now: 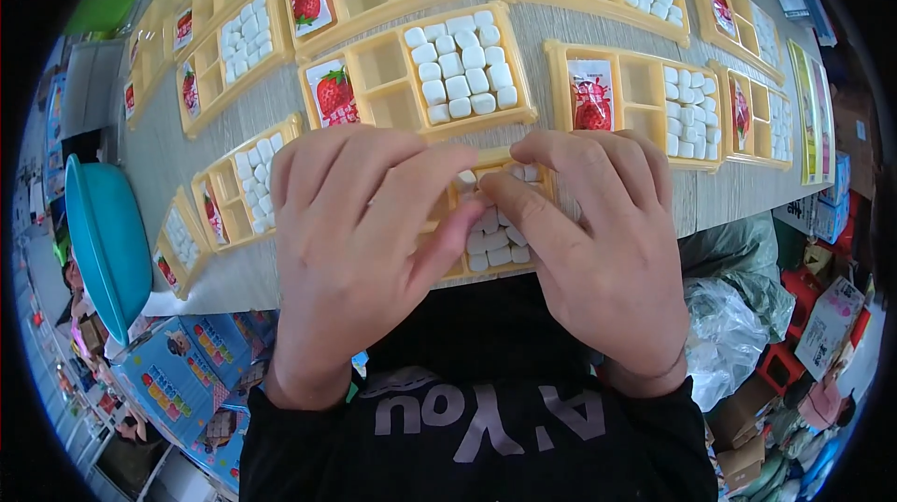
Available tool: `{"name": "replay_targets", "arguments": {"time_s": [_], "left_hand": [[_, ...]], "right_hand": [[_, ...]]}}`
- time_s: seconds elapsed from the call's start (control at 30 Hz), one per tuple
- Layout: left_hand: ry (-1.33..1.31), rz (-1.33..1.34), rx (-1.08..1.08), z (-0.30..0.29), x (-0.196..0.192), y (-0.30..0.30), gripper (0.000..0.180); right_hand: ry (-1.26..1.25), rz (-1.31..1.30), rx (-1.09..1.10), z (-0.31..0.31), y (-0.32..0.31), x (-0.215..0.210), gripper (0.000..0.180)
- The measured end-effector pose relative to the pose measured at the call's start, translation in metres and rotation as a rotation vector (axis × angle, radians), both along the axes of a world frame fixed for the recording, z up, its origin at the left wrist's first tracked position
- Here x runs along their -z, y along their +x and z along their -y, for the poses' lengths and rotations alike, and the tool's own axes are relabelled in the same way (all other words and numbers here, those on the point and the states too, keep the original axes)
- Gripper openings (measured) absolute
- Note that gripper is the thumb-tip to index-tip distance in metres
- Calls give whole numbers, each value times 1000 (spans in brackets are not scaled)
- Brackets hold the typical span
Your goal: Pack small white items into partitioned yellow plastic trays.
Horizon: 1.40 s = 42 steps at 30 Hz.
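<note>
Both my hands bend over a pale yellow compartment tray (455, 270) at the table's near edge, its large compartment filled with white marshmallows (498, 242). My left hand (350, 231) has its index finger and thumb about a single marshmallow (466, 181) at the compartment's upper left corner. From the other side, my right hand (603, 240) reaches its thumb tip to that same spot. The right index finger is apart from the thumb, bent over the tray's far row, and the other right fingers curl. My hands cover much of the tray.
Similar trays surround my hands, such as one just ahead (378, 112) holding a strawberry-printed sachet (334, 95) and rows of marshmallows. A teal basin (107, 245) stands left of the table (705, 212). Blue printed boxes (187, 362) sit lower left, clear plastic bags (724, 329) lower right.
</note>
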<state>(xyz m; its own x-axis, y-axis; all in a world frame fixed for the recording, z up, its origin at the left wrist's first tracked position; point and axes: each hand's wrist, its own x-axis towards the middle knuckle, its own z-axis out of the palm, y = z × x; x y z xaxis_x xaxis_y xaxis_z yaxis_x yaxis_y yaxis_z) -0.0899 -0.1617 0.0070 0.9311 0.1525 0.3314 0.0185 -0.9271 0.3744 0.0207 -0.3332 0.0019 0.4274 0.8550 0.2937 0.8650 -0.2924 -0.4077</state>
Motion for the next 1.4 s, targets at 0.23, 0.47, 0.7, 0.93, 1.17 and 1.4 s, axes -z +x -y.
{"name": "replay_targets", "arguments": {"time_s": [0.23,0.47,0.7,0.93,1.17,1.4], "left_hand": [[51,-49,-33,-1,-7,-15,22],[175,-49,-20,3,8,-7,16],[293,-32,9,-6,1,-17,17],[332,8,97,-4,-3,-22,19],[286,41,100,-5,2,-30,18],[417,0,18,5,-10,-52,37]], "right_hand": [[63,-46,15,33,0,-17,27],[151,-22,352,135,6,2,23],[-217,-22,898,267,-42,33,12],[-785,-452,1254,504,-67,141,26],[-1100,-714,1059,621,-51,261,31],[-1439,-803,793,506,-35,267,64]]}}
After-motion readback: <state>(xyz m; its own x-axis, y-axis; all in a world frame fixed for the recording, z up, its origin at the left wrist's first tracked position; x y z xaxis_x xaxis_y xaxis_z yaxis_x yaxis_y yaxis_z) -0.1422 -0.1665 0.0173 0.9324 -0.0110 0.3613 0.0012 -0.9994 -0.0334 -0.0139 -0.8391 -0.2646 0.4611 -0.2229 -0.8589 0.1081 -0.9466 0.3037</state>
